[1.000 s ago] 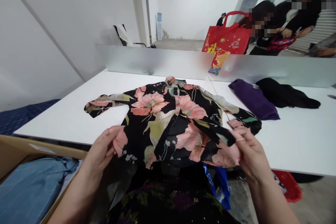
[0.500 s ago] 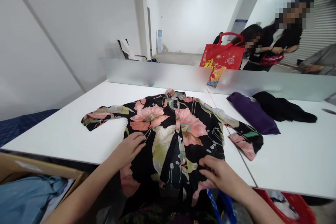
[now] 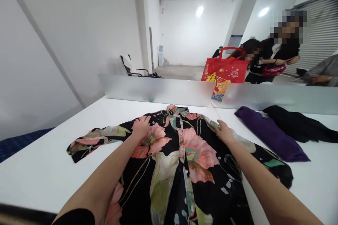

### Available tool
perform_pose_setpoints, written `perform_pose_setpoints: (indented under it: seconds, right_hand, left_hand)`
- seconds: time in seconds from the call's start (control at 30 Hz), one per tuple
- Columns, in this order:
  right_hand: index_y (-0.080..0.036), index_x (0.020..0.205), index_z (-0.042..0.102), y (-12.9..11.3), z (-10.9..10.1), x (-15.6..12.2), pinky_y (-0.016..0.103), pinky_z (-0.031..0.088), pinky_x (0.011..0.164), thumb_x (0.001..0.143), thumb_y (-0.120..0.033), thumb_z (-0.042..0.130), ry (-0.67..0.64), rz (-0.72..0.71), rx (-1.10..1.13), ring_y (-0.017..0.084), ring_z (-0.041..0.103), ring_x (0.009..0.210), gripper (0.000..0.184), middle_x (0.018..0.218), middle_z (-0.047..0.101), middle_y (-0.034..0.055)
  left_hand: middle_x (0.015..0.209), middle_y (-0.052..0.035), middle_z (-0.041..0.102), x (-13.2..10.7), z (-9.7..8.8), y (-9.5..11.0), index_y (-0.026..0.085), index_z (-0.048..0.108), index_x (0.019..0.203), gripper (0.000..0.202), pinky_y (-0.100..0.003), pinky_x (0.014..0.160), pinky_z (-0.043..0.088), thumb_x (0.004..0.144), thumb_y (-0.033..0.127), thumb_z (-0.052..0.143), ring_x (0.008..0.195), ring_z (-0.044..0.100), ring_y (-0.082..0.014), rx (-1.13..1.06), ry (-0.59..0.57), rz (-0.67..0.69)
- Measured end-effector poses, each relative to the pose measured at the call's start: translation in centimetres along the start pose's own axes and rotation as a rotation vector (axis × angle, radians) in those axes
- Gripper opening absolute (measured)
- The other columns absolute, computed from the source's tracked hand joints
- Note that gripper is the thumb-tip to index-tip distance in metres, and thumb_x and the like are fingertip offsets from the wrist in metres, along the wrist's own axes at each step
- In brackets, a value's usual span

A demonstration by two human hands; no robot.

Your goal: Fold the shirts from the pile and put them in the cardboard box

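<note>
A black floral shirt [image 3: 200, 144] with large pink flowers and a buttoned front placket lies spread face up. Its collar points away from me and its sleeves stretch out to both sides. My left hand [image 3: 142, 126] rests on the shoulder at the left, fingers extended over the fabric. Over by the opposite shoulder, my right hand [image 3: 224, 132] touches the cloth with thumb and fingers apart. Both forearms cross above the shirt, and the one on the right hides part of that sleeve. The shirt's lower end runs out of view.
The shirt lies on a white table [image 3: 34, 179] with a frosted divider [image 3: 158, 88] along its back edge. Right of it are a folded purple garment [image 3: 269, 132] and a black garment [image 3: 298, 123]. Beyond the divider stand a red bag [image 3: 232, 68] and several people.
Both hands have moved away from me, from the shirt's lower body up to its shoulders. The shirt sits closer in view, its hem now out of frame. My view has tilted upward.
</note>
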State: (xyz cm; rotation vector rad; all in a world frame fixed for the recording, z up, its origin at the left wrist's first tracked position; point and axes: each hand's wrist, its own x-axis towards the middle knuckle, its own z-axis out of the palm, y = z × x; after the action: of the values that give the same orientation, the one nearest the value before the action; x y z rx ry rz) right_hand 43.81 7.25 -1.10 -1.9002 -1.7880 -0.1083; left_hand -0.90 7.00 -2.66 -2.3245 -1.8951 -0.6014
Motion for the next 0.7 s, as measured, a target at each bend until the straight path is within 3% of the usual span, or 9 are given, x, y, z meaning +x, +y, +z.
perform_pose_setpoints:
  seconds: [0.1,0.17,0.3,0.5,0.6,0.7]
  right_hand:
    - [-0.018,0.125,0.059,-0.4,2.5,1.7,0.036,0.049,0.082,0.084,-0.031,0.057,-0.132,0.056,-0.065,0.028,0.064,0.101,0.043,0.119,0.065,0.0157]
    - [-0.02,0.118,0.064,-0.5,3.7,2.2,0.034,0.047,0.081,0.085,-0.03,0.056,-0.161,0.04,-0.096,0.027,0.064,0.099,0.035,0.115,0.066,0.0139]
    - [-0.019,0.11,0.067,-0.1,4.9,3.7,0.034,0.045,0.082,0.089,-0.021,0.046,-0.128,0.078,-0.128,0.027,0.064,0.098,0.03,0.112,0.066,0.0143]
    - [-0.011,0.117,0.064,0.4,5.2,7.8,0.038,0.045,0.088,0.09,-0.02,0.041,-0.043,0.172,-0.131,0.03,0.061,0.102,0.036,0.114,0.063,0.0206]
    - [-0.007,0.132,0.054,0.3,4.8,8.3,0.039,0.044,0.093,0.088,-0.028,0.05,-0.027,0.2,-0.098,0.031,0.058,0.109,0.049,0.124,0.057,0.0227]
    - [-0.006,0.141,0.043,0.1,3.9,6.0,0.038,0.042,0.1,0.086,-0.033,0.056,0.0,0.087,-0.047,0.031,0.052,0.12,0.063,0.141,0.044,0.0228]
  left_hand:
    - [0.125,-0.0132,0.058,2.4,1.2,-0.6,0.019,0.049,0.134,0.043,-0.035,0.093,0.045,0.091,0.022,0.048,0.115,0.055,-0.0235,-0.005,-0.029,-0.063]
    - [0.117,-0.0113,0.061,3.6,2.1,-1.1,0.019,0.054,0.126,0.036,-0.033,0.089,0.045,0.092,0.024,0.049,0.107,0.058,-0.0221,-0.01,-0.063,-0.091]
    - [0.104,-0.0095,0.064,5.9,3.5,-1.2,0.019,0.063,0.102,0.022,-0.033,0.087,0.043,0.093,0.019,0.043,0.098,0.06,-0.0212,-0.006,-0.087,-0.159]
    - [0.113,-0.0153,0.059,9.3,4.2,0.5,0.015,0.06,0.109,0.025,-0.037,0.088,0.043,0.093,0.017,0.041,0.104,0.059,-0.0253,-0.006,0.003,-0.231]
    - [0.128,-0.0191,0.052,9.4,3.9,1.5,0.013,0.053,0.123,0.033,-0.037,0.089,0.045,0.091,0.018,0.045,0.111,0.056,-0.0274,-0.018,0.02,-0.229]
    - [0.146,-0.0216,0.038,6.7,3.4,2.1,0.011,0.048,0.132,0.043,-0.042,0.101,0.039,0.095,0.034,0.046,0.128,0.045,-0.0312,-0.037,0.016,-0.03]
